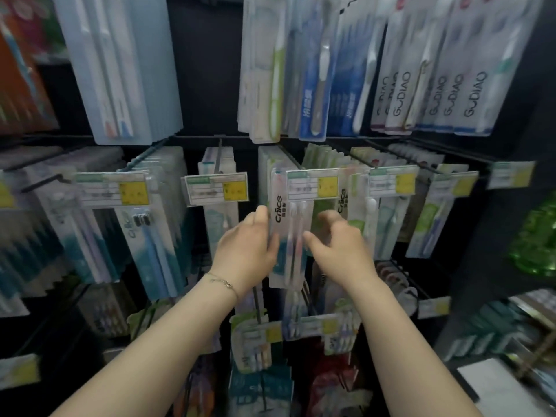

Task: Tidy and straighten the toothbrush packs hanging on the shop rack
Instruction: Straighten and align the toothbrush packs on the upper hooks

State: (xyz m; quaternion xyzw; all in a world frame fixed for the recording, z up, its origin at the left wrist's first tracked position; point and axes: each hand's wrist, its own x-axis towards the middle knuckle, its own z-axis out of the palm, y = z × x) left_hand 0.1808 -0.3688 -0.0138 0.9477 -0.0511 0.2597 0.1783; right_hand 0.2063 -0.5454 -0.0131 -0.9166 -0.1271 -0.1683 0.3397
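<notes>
- Head view: both hands are reaching into the middle row of the rack, where a clear Cnice toothbrush pack is hanging at centre.
- The left hand is pinching the pack's left edge in its grip.
- The right hand is touching the right edge; I cannot tell whether its grip is closing.
- Likely step: squaring this pack. The next move is probably easing it flush against those behind.
</notes>
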